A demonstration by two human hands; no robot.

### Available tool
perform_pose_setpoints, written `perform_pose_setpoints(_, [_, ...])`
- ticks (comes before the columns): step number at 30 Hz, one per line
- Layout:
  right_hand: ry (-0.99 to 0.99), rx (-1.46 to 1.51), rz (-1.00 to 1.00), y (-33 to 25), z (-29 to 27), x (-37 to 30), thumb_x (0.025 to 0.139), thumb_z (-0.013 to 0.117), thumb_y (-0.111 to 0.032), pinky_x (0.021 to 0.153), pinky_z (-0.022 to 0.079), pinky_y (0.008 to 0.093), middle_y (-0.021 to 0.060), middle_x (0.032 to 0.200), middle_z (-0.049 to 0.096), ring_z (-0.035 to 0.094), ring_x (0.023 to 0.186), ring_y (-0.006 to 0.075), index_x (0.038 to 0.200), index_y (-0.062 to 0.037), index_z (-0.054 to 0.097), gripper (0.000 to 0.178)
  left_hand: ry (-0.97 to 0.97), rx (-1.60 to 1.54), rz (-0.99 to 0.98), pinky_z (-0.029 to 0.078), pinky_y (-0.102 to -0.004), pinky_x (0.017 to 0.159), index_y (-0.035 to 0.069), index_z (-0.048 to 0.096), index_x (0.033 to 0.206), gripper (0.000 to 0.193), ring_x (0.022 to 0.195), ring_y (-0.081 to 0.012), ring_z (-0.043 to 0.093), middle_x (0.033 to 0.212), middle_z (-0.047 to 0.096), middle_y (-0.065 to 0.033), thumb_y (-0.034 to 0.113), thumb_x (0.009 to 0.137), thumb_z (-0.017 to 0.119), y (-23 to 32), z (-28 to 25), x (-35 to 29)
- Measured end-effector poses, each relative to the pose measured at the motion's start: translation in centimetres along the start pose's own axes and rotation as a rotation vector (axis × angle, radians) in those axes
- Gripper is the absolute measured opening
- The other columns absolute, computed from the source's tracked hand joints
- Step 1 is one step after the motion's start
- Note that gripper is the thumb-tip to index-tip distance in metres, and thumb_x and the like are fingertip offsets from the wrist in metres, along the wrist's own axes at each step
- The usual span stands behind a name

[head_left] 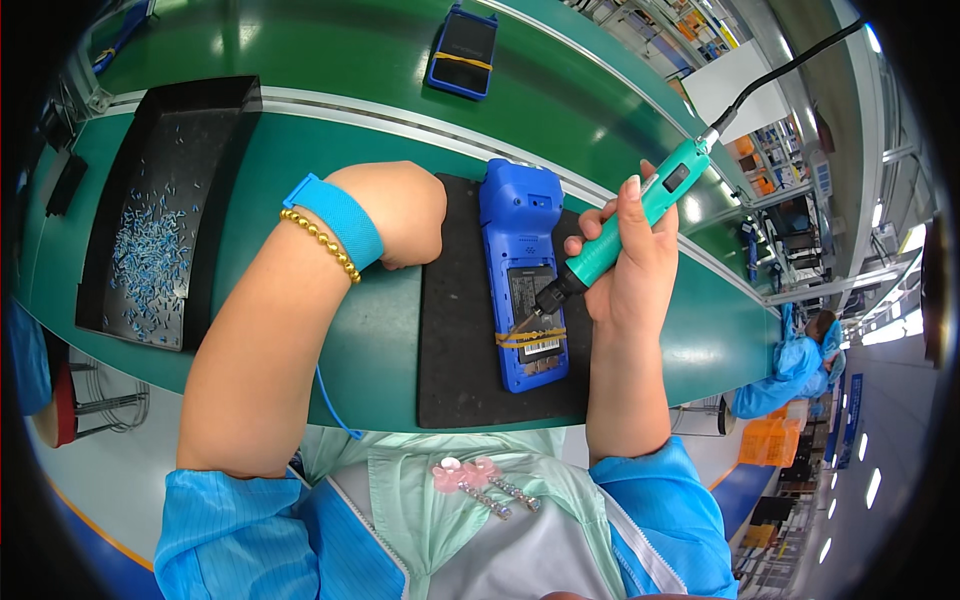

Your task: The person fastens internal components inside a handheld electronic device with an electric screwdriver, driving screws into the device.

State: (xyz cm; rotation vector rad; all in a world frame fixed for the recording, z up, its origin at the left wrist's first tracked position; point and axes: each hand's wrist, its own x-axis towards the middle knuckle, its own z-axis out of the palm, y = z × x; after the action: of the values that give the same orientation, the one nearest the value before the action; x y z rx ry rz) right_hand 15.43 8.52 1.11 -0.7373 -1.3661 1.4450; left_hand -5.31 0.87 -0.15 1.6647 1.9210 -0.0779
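Observation:
In my right hand (637, 265) is a teal electric screwdriver (622, 232), tilted with its dark bit end down and left. The bit reaches over the lower part of a blue handheld terminal (523, 215); whether it touches I cannot tell. That terminal lies back side up on a black mat (455, 340), showing a dark battery area with a label. Yellow rubber bands (540, 338) wrap round its lower part. My left hand (405, 215), curled closed, is over the mat's left edge beside the terminal's upper end; its fingertips are hidden. A blue wrist strap (338, 215) circles that wrist.
At the left stands a black tray (220, 170) of many small bluish screws (150, 260). Another banded blue terminal (463, 55) lies on the green surface beyond the metal rail. The screwdriver's black cable (780, 70) runs up right. A person in blue (790, 370) is farther right.

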Motion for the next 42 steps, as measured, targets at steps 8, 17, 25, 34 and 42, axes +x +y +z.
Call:
perform_pose_setpoints(8, [0.001, 0.048, 0.024, -0.7, -0.5, -0.1, 0.097, 0.068, -0.031, 0.05, 0.05, 0.0334, 0.0059, 0.086, 0.05, 0.056, 0.067, 0.0161, 0.146, -0.0019, 0.029, 0.069, 0.15, -0.078, 0.151, 0.053, -0.0377, 0.062, 0.005, 0.074, 0.077, 0.015, 0.063, -0.0258, 0.066, 0.068, 0.069, -0.0134, 0.017, 0.08, 0.066, -0.3, -0.1, -1.4])
perform_pose_setpoints(17, [-0.059, 0.185, 0.054, -1.2, -1.4, -0.5, 0.098, 0.067, -0.031, 0.048, 0.051, 0.0321, 0.0055, 0.085, 0.051, 0.057, 0.067, 0.0166, 0.146, -0.0005, 0.028, 0.069, 0.135, -0.269, 0.67, 0.052, -0.0357, 0.063, 0.004, 0.077, 0.084, 0.013, 0.067, -0.0256, 0.066, 0.076, 0.07, -0.0112, 0.013, 0.076, 0.072, 3.0, 1.6, -1.4])
perform_pose_setpoints(25, [-0.068, 0.285, 0.025, -2.4, -2.1, -0.2, 0.103, 0.059, -0.03, 0.048, 0.045, 0.0301, 0.005, 0.088, 0.051, 0.053, 0.069, 0.0151, 0.146, -0.0025, 0.032, 0.058, 0.347, -0.188, 0.636, 0.054, -0.0358, 0.062, 0.006, 0.078, 0.081, 0.009, 0.067, -0.026, 0.066, 0.072, 0.069, -0.0094, 0.008, 0.072, 0.077, 5.0, 2.7, -1.9])
perform_pose_setpoints(34, [-0.096, 0.455, -0.053, -2.7, -3.4, 0.7, 0.097, 0.07, -0.029, 0.046, 0.048, 0.0295, 0.0048, 0.088, 0.051, 0.055, 0.065, 0.0142, 0.141, 0.0011, 0.034, 0.065, 0.359, -0.053, 0.503, 0.055, -0.0348, 0.061, 0.005, 0.078, 0.08, 0.011, 0.067, -0.0254, 0.068, 0.074, 0.071, -0.0091, 0.008, 0.069, 0.081, 7.2, 3.1, -3.0])
perform_pose_setpoints(42, [-0.089, 0.5, -0.013, -2.3, -3.9, 0.9, 0.092, 0.075, -0.027, 0.045, 0.052, 0.0284, 0.005, 0.089, 0.054, 0.059, 0.066, 0.0117, 0.127, -0.0027, 0.042, 0.054, 0.408, -0.044, 0.372, 0.053, -0.0324, 0.055, 0.002, 0.077, 0.079, 0.011, 0.059, -0.023, 0.066, 0.071, 0.07, -0.0117, 0.007, 0.07, 0.08, 8.9, 4.0, -3.6])
